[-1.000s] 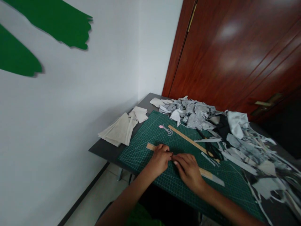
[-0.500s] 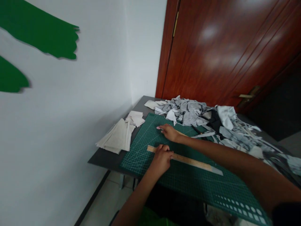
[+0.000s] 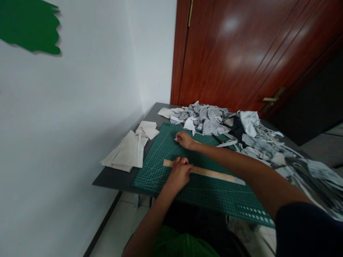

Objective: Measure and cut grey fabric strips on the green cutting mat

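A wooden ruler (image 3: 211,173) lies across the green cutting mat (image 3: 153,175), with a narrow pale strip (image 3: 240,181) showing at its right end. My left hand (image 3: 181,173) rests on the ruler near its left end, fingers curled over it. Farther back over the mat, my right hand (image 3: 184,139) pinches a small pale pinkish piece (image 3: 176,139), too small to name surely. Behind the right wrist, a bit of another tan strip (image 3: 197,142) shows; the forearm hides the rest.
Folded cream cloth pieces (image 3: 125,151) lie left of the mat, beside smaller cream pieces (image 3: 148,129). Grey and white fabric scraps (image 3: 214,119) heap along the back and right. Dark-handled scissors (image 3: 218,139) lie partly under scraps. A wall and a wooden door (image 3: 227,53) border the table.
The view has shifted slightly. My right hand has drawn its fingers in and turned, so the pinkish piece shows less. My left hand stays on the ruler.
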Available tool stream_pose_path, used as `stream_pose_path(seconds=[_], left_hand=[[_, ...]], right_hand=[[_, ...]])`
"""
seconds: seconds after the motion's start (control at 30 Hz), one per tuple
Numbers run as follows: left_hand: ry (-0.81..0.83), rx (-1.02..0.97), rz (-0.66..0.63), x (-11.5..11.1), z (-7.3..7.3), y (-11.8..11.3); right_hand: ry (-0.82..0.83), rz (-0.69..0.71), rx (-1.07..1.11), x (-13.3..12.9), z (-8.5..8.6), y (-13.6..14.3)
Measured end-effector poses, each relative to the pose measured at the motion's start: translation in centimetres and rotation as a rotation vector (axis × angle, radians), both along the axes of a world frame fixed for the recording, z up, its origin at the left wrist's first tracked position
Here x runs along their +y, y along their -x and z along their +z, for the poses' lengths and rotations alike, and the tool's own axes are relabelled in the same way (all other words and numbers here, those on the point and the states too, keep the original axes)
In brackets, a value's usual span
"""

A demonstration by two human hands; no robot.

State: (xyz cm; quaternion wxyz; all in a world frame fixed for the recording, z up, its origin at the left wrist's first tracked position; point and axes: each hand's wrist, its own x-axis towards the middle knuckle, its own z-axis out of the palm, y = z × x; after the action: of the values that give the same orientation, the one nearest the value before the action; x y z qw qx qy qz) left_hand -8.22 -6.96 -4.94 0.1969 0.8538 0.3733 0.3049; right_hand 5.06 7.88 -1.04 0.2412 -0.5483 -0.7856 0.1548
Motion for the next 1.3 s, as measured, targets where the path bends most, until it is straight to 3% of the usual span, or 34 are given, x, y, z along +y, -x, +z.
stream_pose_path(seconds=[0.1, 0.37, 0.53, 0.73, 0.9, 1.07, 1.3], left_hand=[[-0.008, 0.018, 0.001, 0.0, 0.3, -0.1], [0.01, 0.047, 0.018, 0.1, 0.6, -0.2], [0.013, 0.015, 0.01, 0.4, 0.5, -0.2], [0.0, 0.041, -0.004, 0.8, 0.5, 0.0], [-0.032, 0.044, -0.012, 1.2, 0.3, 0.0], [-0.039, 0.042, -0.019, 1.5, 0.1, 0.2], [-0.047, 0.011, -0.041, 1.9, -0.3, 0.3]], right_hand=[[-0.055, 0.017, 0.1, -3.1, 0.1, -1.2], [-0.119, 0.002, 0.303, -15.4, -1.7, -6.9], [-0.169, -0.097, 0.31, -20.0, -2.9, -11.2], [-0.188, -0.352, 0.307, -22.4, -4.4, -15.7], [-0.175, -0.459, 0.275, -24.2, -5.3, -19.2], [-0.194, -0.441, 0.196, -25.4, -5.3, -20.8], [-0.208, -0.318, 0.137, -25.5, -5.0, -20.5]])
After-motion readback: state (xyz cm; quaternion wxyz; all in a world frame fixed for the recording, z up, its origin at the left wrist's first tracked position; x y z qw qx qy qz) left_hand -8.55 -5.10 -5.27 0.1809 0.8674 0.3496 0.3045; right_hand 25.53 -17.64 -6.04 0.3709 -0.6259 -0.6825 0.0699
